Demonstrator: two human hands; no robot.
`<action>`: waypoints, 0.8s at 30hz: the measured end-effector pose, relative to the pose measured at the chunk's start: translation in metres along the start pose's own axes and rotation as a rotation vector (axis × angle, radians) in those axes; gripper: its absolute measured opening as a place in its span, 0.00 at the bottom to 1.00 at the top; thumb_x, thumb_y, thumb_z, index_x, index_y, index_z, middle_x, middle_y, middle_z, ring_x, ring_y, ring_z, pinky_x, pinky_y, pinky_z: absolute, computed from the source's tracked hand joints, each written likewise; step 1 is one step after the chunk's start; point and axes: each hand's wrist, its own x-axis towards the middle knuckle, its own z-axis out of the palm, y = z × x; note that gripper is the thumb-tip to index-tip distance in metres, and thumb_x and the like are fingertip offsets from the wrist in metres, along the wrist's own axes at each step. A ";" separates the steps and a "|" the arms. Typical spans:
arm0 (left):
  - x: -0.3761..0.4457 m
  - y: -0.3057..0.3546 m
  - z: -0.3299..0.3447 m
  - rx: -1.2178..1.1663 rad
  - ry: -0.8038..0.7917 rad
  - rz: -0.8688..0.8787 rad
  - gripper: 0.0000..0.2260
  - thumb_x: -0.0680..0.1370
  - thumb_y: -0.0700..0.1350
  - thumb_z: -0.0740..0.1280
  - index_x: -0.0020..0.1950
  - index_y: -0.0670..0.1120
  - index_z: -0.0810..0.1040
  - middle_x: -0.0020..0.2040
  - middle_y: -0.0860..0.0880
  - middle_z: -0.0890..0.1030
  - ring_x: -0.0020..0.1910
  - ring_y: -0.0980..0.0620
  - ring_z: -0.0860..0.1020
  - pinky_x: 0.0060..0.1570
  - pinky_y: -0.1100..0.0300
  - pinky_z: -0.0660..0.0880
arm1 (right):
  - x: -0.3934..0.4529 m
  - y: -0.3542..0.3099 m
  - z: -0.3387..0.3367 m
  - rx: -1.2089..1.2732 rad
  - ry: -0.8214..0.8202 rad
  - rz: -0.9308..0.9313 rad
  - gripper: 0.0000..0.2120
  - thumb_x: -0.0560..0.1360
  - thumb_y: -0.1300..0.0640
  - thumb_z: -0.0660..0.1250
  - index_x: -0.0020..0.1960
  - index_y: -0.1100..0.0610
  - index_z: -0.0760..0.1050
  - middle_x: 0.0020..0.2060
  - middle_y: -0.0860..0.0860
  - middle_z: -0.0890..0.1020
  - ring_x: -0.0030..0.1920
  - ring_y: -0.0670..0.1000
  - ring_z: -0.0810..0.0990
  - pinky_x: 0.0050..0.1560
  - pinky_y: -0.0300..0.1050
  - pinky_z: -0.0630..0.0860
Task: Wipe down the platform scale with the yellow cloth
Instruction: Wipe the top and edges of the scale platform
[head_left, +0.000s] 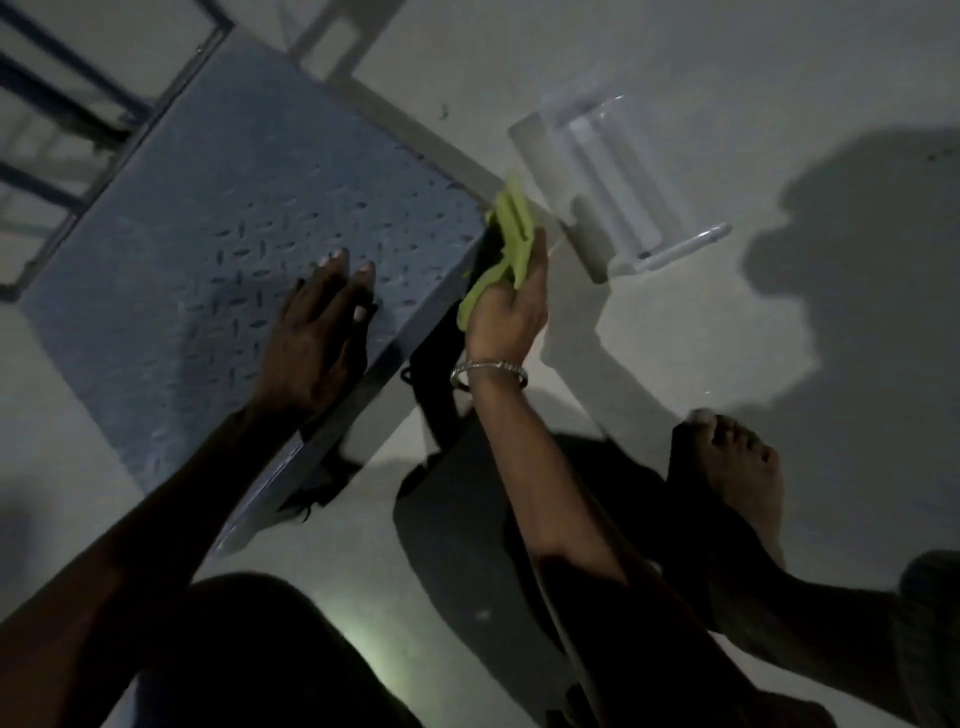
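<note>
Head view, dim light: the right hand (506, 306) pinches a bunched yellow cloth (501, 244), soft, light and limp, best gripped in a wad as here, at the right edge of the platform scale (218, 234). The left hand (317, 332) lies flat on the scale, fingers straight and spread. The scale sits on the pale floor (701, 78); its top is a stiff grey metal plate with raised tread marks, likely heavy and grippy. A bangle (488, 371) circles the right wrist.
</note>
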 end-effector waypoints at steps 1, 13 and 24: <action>-0.014 -0.008 -0.001 0.032 0.016 -0.052 0.20 0.89 0.46 0.59 0.81 0.45 0.69 0.81 0.38 0.68 0.80 0.38 0.67 0.75 0.38 0.68 | -0.006 0.000 0.008 -0.010 -0.072 0.027 0.32 0.73 0.61 0.56 0.77 0.63 0.66 0.74 0.59 0.73 0.72 0.55 0.72 0.70 0.37 0.66; -0.068 -0.027 -0.011 0.106 -0.111 -0.385 0.27 0.87 0.64 0.47 0.85 0.57 0.58 0.85 0.45 0.59 0.84 0.43 0.57 0.79 0.37 0.57 | -0.049 0.016 0.012 -0.154 -0.063 -0.111 0.29 0.81 0.50 0.68 0.78 0.59 0.65 0.69 0.52 0.76 0.66 0.47 0.75 0.62 0.27 0.67; -0.074 -0.037 -0.010 0.069 -0.132 -0.346 0.27 0.87 0.64 0.45 0.86 0.58 0.54 0.87 0.47 0.52 0.86 0.44 0.50 0.80 0.33 0.49 | -0.147 0.058 -0.004 -0.456 -0.331 -0.357 0.20 0.79 0.61 0.62 0.70 0.64 0.74 0.62 0.62 0.82 0.57 0.64 0.82 0.53 0.52 0.79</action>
